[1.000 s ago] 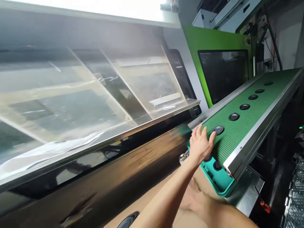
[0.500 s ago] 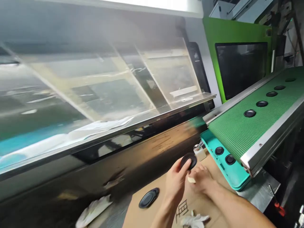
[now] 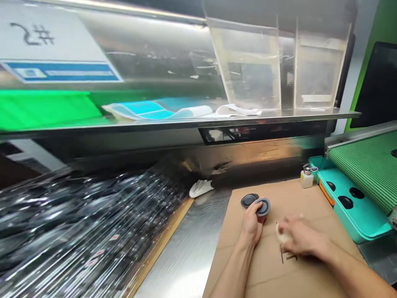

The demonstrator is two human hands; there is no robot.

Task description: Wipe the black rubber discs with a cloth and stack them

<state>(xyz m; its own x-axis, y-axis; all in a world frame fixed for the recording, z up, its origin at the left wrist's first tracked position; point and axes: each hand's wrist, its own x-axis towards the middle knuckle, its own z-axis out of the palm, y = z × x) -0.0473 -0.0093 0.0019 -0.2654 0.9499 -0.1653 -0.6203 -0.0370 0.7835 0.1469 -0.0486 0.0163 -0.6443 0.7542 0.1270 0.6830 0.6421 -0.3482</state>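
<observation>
My left hand (image 3: 252, 225) grips a round, ridged dark-grey disc (image 3: 263, 207) by its edge, thumb on its face, above the cardboard sheet (image 3: 263, 265). Just behind it, a small pile of similar black discs (image 3: 249, 200) lies on the cardboard. My right hand (image 3: 299, 236) is a little to the right, blurred by motion, its fingers curled around a pale cloth-like piece (image 3: 281, 235). That piece is partly covered by the fingers. The hands are apart.
A small white bottle (image 3: 307, 178) with a metal top stands at the cardboard's far right corner. Beside it, a teal tray (image 3: 369, 231) holds several black discs below a green conveyor belt (image 3: 366, 161). Left are plastic-covered dark parts (image 3: 93, 223) and a white glove (image 3: 201, 188).
The view has swung left. My left hand has moved the disc away from my right hand, toward the pile. The white cloth that lay on the cardboard no longer shows there.
</observation>
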